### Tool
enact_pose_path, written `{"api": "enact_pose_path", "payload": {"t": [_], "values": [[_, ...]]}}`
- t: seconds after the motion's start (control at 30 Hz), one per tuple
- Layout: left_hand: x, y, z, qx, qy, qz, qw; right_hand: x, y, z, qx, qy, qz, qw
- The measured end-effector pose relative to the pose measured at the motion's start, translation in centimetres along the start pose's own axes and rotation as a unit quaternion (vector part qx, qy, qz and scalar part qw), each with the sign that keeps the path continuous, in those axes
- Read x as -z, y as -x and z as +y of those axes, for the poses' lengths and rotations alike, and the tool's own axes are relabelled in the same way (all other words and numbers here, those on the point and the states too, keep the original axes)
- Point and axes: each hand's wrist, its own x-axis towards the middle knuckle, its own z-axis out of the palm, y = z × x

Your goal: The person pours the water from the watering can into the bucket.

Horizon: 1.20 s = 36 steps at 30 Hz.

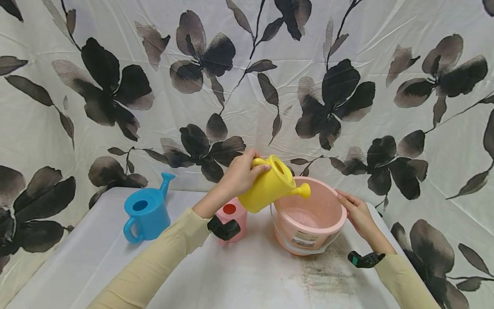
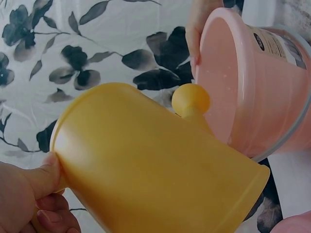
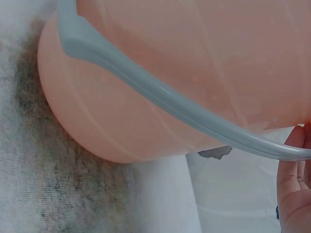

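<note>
My left hand (image 1: 242, 172) grips the handle of a yellow watering can (image 1: 266, 189), thumb against its top edge. Tilted, the can is up off the table, its round spout head (image 1: 304, 190) over the opening of a pink bucket (image 1: 308, 227). No stream shows at the spout. My right hand (image 1: 356, 214) rests against the bucket's right side by the rim, its fingers fairly straight; in the right wrist view the fingers (image 3: 291, 170) lie partly behind the grey bail handle (image 3: 165, 99). The bucket stands upright, and its bottom shines faintly.
A blue watering can (image 1: 148, 214) stands on the left of the white-covered table (image 1: 247, 279). Behind my left wrist is a pink watering can (image 1: 238, 223), partly hidden. Dark stains (image 1: 328, 274) mark the cloth before the bucket. Floral fabric (image 1: 262, 111) hangs behind.
</note>
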Motion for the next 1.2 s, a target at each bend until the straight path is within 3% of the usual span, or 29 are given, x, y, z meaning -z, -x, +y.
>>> {"api": "enact_pose_path", "payload": {"t": [1.2], "values": [[-0.01,-0.07,0.52,-0.016,-0.007,-0.006,0.9998,0.04,-0.1,0.05,-0.006,-0.002,-0.001,1.0]]}}
